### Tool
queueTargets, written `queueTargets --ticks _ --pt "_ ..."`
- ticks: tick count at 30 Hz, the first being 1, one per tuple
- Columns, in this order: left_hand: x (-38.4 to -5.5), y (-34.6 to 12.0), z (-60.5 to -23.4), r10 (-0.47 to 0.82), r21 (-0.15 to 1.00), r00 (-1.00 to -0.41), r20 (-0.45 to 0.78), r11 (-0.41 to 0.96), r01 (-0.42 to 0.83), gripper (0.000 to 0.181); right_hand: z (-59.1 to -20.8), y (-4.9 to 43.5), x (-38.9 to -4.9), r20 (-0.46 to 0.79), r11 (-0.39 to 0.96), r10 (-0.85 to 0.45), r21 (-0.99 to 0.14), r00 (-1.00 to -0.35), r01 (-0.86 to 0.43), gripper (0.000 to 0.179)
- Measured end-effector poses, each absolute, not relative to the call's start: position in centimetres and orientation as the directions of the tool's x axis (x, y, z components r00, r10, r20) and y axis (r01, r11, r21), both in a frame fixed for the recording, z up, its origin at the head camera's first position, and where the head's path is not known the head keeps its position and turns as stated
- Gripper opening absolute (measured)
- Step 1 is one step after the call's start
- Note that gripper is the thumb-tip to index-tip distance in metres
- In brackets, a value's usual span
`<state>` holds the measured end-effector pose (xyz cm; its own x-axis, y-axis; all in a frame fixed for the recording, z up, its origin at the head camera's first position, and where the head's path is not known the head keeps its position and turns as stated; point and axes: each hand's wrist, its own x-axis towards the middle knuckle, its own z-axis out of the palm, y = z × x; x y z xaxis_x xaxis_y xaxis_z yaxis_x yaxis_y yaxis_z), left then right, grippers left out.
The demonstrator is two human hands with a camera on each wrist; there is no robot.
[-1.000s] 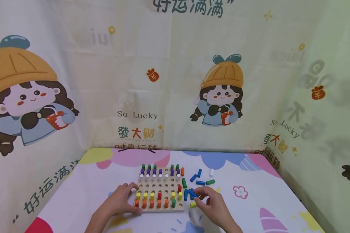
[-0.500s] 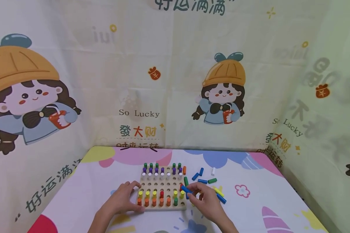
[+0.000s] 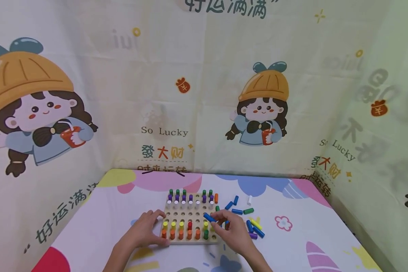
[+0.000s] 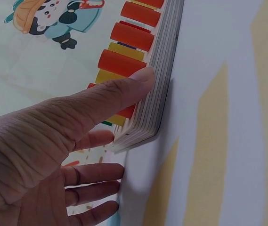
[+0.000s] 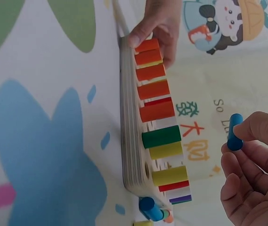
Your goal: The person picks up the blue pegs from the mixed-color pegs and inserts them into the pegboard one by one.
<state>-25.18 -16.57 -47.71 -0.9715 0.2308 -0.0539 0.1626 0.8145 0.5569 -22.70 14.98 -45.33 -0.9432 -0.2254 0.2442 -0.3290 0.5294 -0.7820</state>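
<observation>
A wooden pegboard [image 3: 192, 215] holds rows of upright coloured pegs. My left hand [image 3: 143, 229] holds its near left corner, thumb on the front edge and index finger at the left side. In the left wrist view the thumb rests beside the orange pegs [image 4: 122, 62]; the other fingers lie off the board, nearly straight. Between thumb and index finger, my right hand [image 3: 233, 230] pinches a blue peg [image 3: 209, 217], tilted above the board's right part. In the right wrist view this peg [image 5: 235, 132] is apart from the board. My right hand covers the board's right edge in the head view.
Loose pegs lie right of the board: several blue ones [image 3: 237, 212], a green one [image 3: 248, 211], a white one [image 3: 249, 200], a yellow one [image 3: 256, 224] and a purple one [image 3: 253, 235]. An orange peg [image 3: 216, 198] is at the board's far right corner. Printed cloth walls surround the table.
My right hand has lifted the blue peg from the loose pegs and carried it left over the board. My left hand keeps its hold. The head view has shifted slightly.
</observation>
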Motion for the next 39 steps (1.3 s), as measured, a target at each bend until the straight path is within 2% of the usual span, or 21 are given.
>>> queueTargets --ticks 39 --pt "-25.1 -17.5 -48.8 0.257 0.599 -0.966 0.0 0.774 0.206 0.074 -45.4 10.4 -23.8 0.241 0.417 -0.278 -0.842 -0.93 -0.343 0.014"
